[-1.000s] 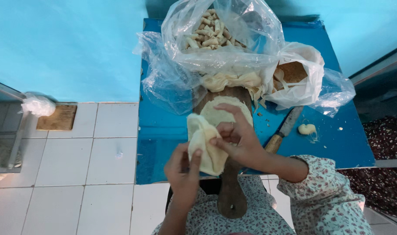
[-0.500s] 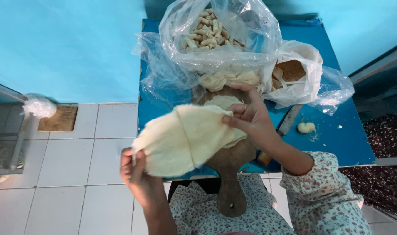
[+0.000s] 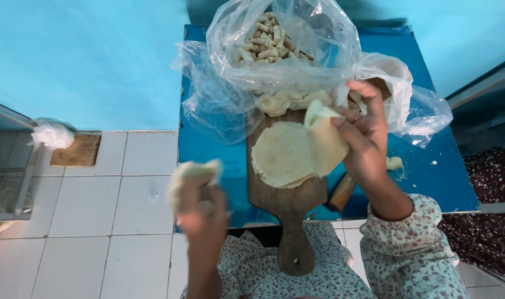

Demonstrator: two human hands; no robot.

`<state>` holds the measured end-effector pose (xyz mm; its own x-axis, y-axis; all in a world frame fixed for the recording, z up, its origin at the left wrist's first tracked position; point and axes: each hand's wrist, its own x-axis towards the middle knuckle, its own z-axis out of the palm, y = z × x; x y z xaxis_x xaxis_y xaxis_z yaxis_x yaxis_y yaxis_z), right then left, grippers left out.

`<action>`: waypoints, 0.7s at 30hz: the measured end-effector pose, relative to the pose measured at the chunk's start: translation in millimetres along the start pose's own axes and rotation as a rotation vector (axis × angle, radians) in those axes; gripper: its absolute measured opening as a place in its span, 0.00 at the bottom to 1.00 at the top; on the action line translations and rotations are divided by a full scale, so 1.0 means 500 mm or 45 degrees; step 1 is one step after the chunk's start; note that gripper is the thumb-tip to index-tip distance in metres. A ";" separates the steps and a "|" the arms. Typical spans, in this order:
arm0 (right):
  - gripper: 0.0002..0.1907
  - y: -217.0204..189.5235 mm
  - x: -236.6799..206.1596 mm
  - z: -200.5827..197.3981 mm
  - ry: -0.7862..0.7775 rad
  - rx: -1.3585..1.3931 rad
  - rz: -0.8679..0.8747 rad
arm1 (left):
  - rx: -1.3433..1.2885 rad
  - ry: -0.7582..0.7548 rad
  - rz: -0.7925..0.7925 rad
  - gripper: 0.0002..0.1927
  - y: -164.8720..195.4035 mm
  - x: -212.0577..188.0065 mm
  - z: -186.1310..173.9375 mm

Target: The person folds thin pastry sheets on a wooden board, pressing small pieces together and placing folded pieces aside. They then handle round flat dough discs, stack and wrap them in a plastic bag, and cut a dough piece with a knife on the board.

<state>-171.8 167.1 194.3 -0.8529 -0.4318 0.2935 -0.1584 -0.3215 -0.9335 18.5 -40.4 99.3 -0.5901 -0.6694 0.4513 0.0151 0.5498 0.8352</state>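
Two hands: both busy with thin dough sheets above a blue table (image 3: 429, 182).
Right hand (image 3: 363, 135): fingers pinched on the lifted edge of a pale folded wrapper (image 3: 323, 145), which hangs over the stack.
Stack of round wrappers (image 3: 280, 155): lying flat on the wooden board (image 3: 288, 205), just under the held sheet.
Left hand (image 3: 200, 207): blurred, raised off the table's left edge, closed around a crumpled piece of dough (image 3: 192, 174).
Board handle: points back toward the person's floral lap.
Clear plastic bag (image 3: 280, 50): behind the board, holding small rolled pieces (image 3: 263, 47).
Knife handle (image 3: 341, 192): just beside the board's right edge, partly under the right wrist.
Floor: white tiles (image 3: 86, 210) on the left.
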 end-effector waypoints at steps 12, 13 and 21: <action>0.35 0.040 -0.044 0.027 -0.307 -0.017 0.114 | -0.236 -0.038 0.109 0.17 0.111 0.004 0.040; 0.35 0.042 -0.044 0.029 -0.303 0.003 0.180 | -0.297 -0.086 0.024 0.20 0.111 0.005 0.041; 0.36 0.067 -0.057 0.038 -0.376 0.003 0.462 | 0.246 -0.052 0.097 0.30 0.109 0.012 0.059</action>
<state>-143.3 152.9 158.3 -0.6747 -0.7380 -0.0056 0.1256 -0.1074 -0.9862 -8.0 0.3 138.2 -0.6255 -0.6036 0.4944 -0.0917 0.6862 0.7216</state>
